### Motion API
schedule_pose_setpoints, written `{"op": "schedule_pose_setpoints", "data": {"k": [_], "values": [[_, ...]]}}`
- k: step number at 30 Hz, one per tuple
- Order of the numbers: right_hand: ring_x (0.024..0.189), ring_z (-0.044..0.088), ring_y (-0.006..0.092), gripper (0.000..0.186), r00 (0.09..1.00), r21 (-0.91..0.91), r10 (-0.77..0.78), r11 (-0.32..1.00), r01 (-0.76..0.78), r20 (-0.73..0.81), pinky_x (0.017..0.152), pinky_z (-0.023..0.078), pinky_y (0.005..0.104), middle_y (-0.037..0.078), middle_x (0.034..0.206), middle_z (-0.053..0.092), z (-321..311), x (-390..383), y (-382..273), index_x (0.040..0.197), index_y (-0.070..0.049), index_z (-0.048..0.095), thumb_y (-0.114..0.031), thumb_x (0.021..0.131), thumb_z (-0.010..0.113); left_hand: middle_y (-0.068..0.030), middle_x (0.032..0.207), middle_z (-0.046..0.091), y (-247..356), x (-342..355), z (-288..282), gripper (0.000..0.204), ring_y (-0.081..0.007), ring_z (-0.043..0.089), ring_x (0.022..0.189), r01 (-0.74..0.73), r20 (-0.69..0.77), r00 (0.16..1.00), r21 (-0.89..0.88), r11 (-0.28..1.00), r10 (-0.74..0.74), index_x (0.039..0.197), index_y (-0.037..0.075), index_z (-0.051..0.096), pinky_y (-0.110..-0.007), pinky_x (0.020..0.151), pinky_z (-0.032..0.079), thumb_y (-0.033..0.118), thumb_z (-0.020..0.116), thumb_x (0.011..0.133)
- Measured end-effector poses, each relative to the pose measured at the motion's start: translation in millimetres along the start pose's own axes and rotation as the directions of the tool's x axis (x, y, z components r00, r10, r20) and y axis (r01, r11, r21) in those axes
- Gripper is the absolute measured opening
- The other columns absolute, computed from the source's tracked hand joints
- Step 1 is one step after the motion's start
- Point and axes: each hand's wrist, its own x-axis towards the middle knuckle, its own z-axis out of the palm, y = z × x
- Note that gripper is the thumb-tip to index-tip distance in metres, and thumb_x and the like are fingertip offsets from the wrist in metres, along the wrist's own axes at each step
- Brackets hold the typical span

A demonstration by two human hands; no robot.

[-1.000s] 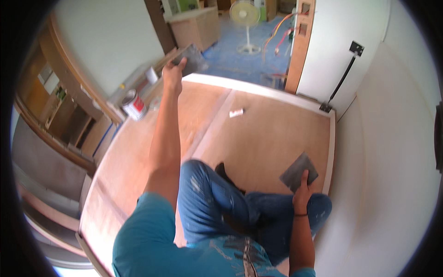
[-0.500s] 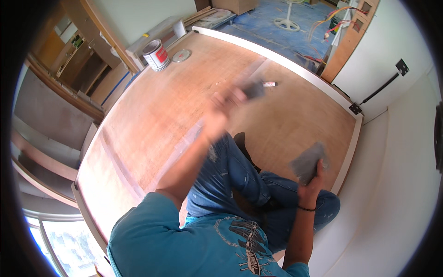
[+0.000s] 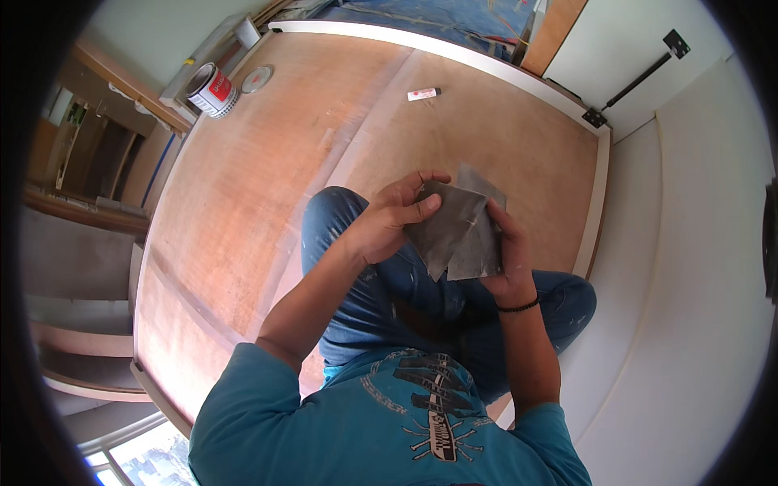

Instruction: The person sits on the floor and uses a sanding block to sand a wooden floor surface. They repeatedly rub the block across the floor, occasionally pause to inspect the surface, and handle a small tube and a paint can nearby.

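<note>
I hold two thin, worn grey square plates together above my crossed legs. My left hand grips the front plate from the left, thumb on its face. My right hand grips the other plate at its right side, and the two overlap. Beneath them are my jeans-clad legs on the plywood panel with pale seam strips. A small white tube lies on the panel beyond my hands.
A paint can and round lid sit at the back left. A white rim edges the panel. On the right are a white wall and black stay; on the left, curved shelves and a wooden frame.
My left hand has come down from the far left edge with its plate to meet my right hand, which has risen slightly leftward. The plates now overlap. The view has shifted.
</note>
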Motion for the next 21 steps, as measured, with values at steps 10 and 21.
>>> {"op": "schedule_pose_setpoints", "data": {"k": [10, 21], "values": [[0.091, 0.076, 0.024, 0.032, 0.979, -0.007, -0.168, 0.986, 0.169, -0.118, 0.079, 0.065, 0.0367, 0.01, 0.108, 0.076, -20, -1, -31, 0.127, -0.004, 0.066, -0.025, 0.103, 0.067, -0.011, 0.126, 0.067, 53, -2, -82, 0.045, -0.0196, 0.064, 0.117, -0.35, -0.265, 0.858, 0.327, 0.878, 0.441, 0.14, 0.001, 0.055, -0.034, 0.103, 0.052, 0.008, 0.072, 0.098], [0.105, 0.072, 0.0253, 0.038, 0.864, -0.21, -0.238, 0.965, 0.158, -0.444, 0.091, 0.061, 0.0399, 0.01, 0.119, 0.072, -120, 30, -34, 0.134, -0.004, 0.061, -0.027, 0.104, 0.065, -0.0159, 0.113, 0.075, 149, 108, -346, 0.037, -0.0317, 0.072, 0.106, 0.407, -0.278, 0.732, 0.91, -0.072, 0.622, 0.123, 0.012, 0.072, -0.043, 0.093, 0.056, 0.006, 0.071, 0.087]]}}
